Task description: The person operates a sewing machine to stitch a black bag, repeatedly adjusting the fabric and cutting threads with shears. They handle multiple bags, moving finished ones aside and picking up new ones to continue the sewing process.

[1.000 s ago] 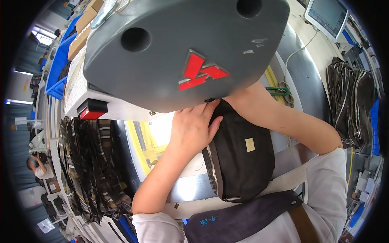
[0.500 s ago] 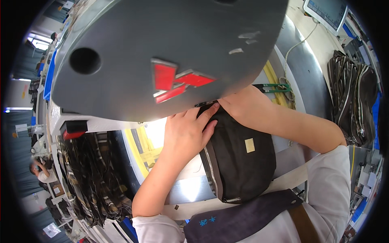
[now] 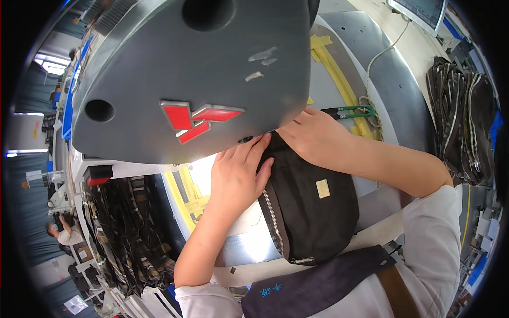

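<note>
A dark zippered fabric bag [image 3: 313, 222] with a small pale yellow label [image 3: 323, 188] lies in front of me, its far end under the grey head of a sewing machine [image 3: 222, 85]. My left hand [image 3: 238, 172] rests on the bag's far left edge, fingers stretched out and thumb apart. Closed over its far top edge is my right hand [image 3: 313, 135]; the fingertips are partly hidden by the machine head. Green-handled thread snips [image 3: 352, 112] lie just beyond the right hand; I cannot tell whether they touch it.
Many dark striped fabric pieces [image 3: 124, 233] hang at the left. A stack of dark zippered pieces [image 3: 461, 122] sits at the right. Yellow tape [image 3: 339, 79] marks the metal work surface. A screen [image 3: 421, 13] stands far right. Another person [image 3: 66, 233] is far left.
The view has shifted, so the machine head appears further left and more work surface shows at its right. Both hands stay at the bag's far end, hardly moved against it.
</note>
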{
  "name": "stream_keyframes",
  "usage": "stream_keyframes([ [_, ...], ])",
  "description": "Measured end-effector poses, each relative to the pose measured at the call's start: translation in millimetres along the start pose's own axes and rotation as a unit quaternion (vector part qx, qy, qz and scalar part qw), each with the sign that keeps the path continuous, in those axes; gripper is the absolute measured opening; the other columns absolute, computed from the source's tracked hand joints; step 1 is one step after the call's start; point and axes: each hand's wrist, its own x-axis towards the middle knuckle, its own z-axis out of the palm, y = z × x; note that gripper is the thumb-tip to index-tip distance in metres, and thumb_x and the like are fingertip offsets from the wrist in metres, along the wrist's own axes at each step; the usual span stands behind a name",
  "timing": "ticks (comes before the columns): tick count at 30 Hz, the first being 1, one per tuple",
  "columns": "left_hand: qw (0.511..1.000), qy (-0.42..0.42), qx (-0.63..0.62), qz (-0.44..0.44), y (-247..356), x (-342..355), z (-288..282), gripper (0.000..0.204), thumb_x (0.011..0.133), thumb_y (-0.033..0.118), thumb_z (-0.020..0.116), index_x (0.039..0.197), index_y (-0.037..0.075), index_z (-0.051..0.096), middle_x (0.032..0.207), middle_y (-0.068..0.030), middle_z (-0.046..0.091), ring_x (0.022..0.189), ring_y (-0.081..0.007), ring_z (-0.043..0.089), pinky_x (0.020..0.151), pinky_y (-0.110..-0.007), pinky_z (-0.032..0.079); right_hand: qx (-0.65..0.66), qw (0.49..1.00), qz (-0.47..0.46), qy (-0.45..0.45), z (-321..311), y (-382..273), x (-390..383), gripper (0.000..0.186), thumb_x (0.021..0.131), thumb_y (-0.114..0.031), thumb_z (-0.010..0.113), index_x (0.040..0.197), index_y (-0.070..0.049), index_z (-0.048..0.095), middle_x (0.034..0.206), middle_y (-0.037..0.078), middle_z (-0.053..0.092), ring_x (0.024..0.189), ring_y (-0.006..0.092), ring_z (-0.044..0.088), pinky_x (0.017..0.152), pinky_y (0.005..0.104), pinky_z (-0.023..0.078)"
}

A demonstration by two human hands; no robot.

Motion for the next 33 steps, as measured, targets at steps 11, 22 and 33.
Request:
stream_keyframes([
  [11,0.999,0.012,0.035,0.03,3.9,3.0,1.9,0.042,0.074,0.012,0.072,0.116,0.012,0.067,0.123,-0.0062,0.06,0.109,-0.0253,0.06,0.095,-0.04,0.048,-0.006,1.0,-0.002,-0.008,-0.5,-3.2,-0.6,0.014,0.074,-0.015,0.063,0.082,-0.004,0.068,0.092,0.005,0.056,0.087,0.0187,0.056,0.068,0.0284,0.049],
  [22,1.0,0.004,-0.018,-0.019,3.1,-1.2,3.6,0.046,0.074,0.009,0.072,0.119,0.005,0.063,0.125,-0.0085,0.061,0.111,-0.0282,0.06,0.098,-0.04,0.046,-0.005,1.0,-0.003,-0.002,1.5,-3.1,-0.9,0.014,0.073,-0.015,0.064,0.08,-0.004,0.068,0.092,0.005,0.055,0.086,0.0185,0.055,0.065,0.028,0.048],
  [33,1.0,0.004,0.016,-0.01,4.4,2.7,1.0,0.047,0.071,0.012,0.074,0.116,0.005,0.064,0.124,-0.0063,0.062,0.106,-0.026,0.062,0.096,-0.039,0.047,0.011,1.0,0.016,0.01,1.2,-1.4,-3.6,0.016,0.071,-0.015,0.063,0.08,-0.003,0.068,0.092,0.005,0.055,0.086,0.0192,0.055,0.066,0.0285,0.049],
])
